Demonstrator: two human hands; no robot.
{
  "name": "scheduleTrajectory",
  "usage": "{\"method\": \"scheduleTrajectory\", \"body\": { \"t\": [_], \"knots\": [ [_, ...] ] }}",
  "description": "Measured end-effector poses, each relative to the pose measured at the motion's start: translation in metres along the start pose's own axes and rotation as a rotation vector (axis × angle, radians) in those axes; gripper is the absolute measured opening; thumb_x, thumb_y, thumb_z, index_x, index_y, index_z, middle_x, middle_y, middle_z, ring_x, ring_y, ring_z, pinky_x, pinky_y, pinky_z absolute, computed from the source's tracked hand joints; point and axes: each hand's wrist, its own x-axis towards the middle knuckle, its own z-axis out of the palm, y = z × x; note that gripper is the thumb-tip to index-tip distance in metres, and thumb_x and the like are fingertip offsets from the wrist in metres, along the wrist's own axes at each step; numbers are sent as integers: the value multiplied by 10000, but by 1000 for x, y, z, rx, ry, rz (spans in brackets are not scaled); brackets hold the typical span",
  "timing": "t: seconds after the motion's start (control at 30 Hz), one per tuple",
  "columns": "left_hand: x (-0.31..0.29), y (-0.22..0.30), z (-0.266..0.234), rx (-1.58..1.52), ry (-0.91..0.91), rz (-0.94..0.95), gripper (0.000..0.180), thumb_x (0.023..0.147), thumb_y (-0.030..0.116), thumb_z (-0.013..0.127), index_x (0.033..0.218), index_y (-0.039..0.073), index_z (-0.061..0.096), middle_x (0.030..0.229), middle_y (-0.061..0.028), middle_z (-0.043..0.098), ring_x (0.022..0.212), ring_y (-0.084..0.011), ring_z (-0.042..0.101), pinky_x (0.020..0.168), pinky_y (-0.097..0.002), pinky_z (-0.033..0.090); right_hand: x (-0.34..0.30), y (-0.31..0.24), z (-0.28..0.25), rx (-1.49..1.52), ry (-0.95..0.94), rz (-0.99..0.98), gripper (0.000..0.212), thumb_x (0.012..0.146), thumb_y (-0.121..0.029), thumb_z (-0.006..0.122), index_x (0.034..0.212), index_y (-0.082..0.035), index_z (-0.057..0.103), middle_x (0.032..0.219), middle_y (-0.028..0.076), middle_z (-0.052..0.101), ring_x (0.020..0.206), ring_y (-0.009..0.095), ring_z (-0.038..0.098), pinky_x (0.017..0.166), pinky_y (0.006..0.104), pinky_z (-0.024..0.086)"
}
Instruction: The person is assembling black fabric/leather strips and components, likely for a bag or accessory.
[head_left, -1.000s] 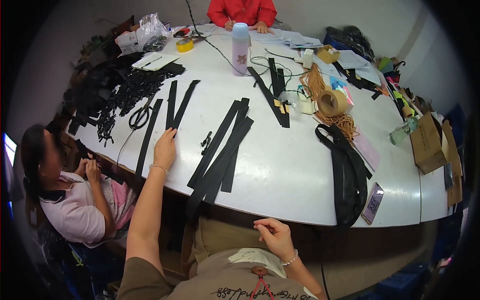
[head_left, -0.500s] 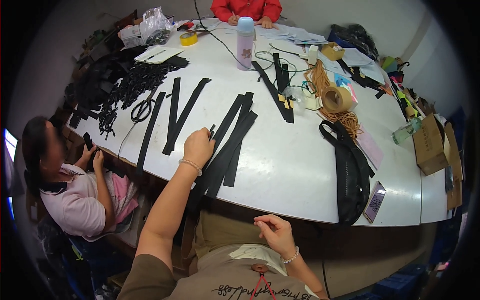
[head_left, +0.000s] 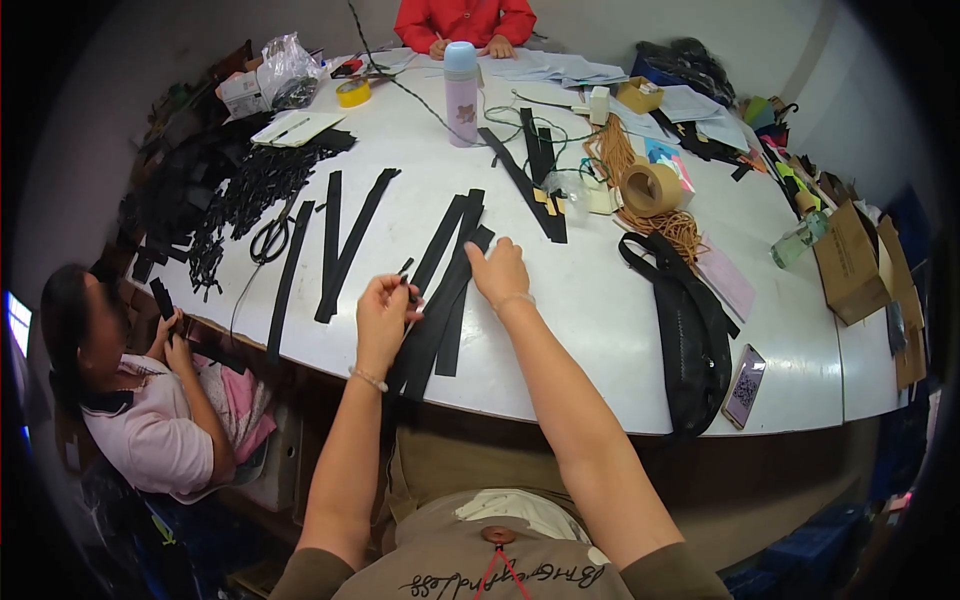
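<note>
Several long black zipper strips [head_left: 440, 330] lie overlapped in front of me, their lower ends at the table's near edge. My left hand [head_left: 383, 318] is over their left side, its fingers pinched on a small black zipper pull [head_left: 405, 268]. At the upper end of the top strip is my right hand [head_left: 500, 272], thumb against the strip's edge and apart from the fingers; the fingertips are partly hidden. Left of my hands lie more black strips [head_left: 330, 245], a pair of black-handled scissors [head_left: 270, 240] and a heap of small black pulls [head_left: 265, 185].
A lilac bottle [head_left: 461, 100] stands toward the back, by a dark cord. To the right are a brown tape roll [head_left: 651, 190], tan cord [head_left: 685, 236], a black bag [head_left: 692, 345] and a phone [head_left: 743, 387]. One person sits left, holding a black strip; another in red sits across.
My right hand has moved up from near my lap to the top strip's upper end. My left hand has drawn back slightly toward me, still pinching the small pull.
</note>
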Motion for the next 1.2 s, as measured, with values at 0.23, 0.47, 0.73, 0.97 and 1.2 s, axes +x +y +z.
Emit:
{"method": "scheduleTrajectory", "body": {
  "t": [0.23,0.47,0.73,0.97,1.2],
  "knots": [
    [-58,16,22,-436,-171,-405,130,942,126,534,1047,51,529,1044,-111,617,858,-180,652,689,-248,558,15,-6,13,-124,6,-64,512,646,-284,815,958,38,568,811,178,656,819,340,659,752,374,534],
    [-75,21,33,-494,-223,-474,210,932,76,535,1129,7,535,1069,-107,606,946,-191,636,823,-261,551,2,41,-7,890,-69,2,275,727,-140,767,899,-1,603,758,70,635,530,152,570,464,262,452],
    [-104,35,37,-485,-278,-505,226,920,95,573,1127,10,546,1064,-98,607,957,-170,628,834,-256,547,-84,108,-96,1645,-195,228,177,898,-137,621,1049,-59,570,774,-1,566,591,101,523,540,225,430],
    [-118,28,50,-426,-285,-479,178,897,99,620,1048,7,615,987,-74,628,840,-118,605,751,-235,536,-149,135,-127,1606,-511,-73,460,909,-238,598,1245,48,467,905,21,493,875,106,433,859,227,351],
    [-133,19,71,-383,-405,-538,263,887,51,615,1139,-20,581,1017,-103,632,861,-142,634,794,-249,547,-184,116,-142,1416,-610,80,394,938,-88,483,1304,43,419,1115,104,583,993,130,544,876,263,430]
  ]
}}
